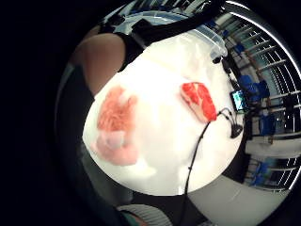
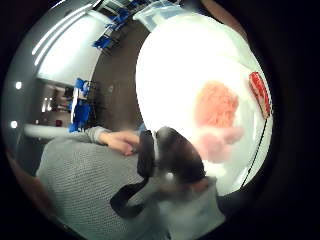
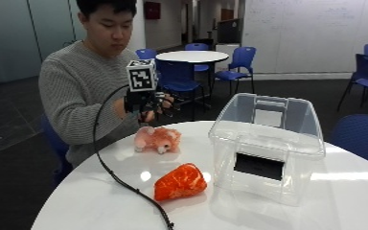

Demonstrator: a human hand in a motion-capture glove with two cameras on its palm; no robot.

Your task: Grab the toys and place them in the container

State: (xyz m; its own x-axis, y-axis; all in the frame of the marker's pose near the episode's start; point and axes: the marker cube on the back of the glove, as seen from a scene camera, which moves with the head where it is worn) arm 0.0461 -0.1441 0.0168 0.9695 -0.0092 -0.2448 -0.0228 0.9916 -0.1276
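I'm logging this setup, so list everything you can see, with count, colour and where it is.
Plush toy: one, pink, lying on the table below the raised hand.
Steak toy: one, red and white, on the table beside the container.
Container: one, clear plastic, open top, on the table; it looks empty.
Table: one, round, white.
Chairs: several, blue, around other tables behind.
Right hand: gloved black, raised above the plush toy, holding nothing; whether its fingers are curled is unclear.
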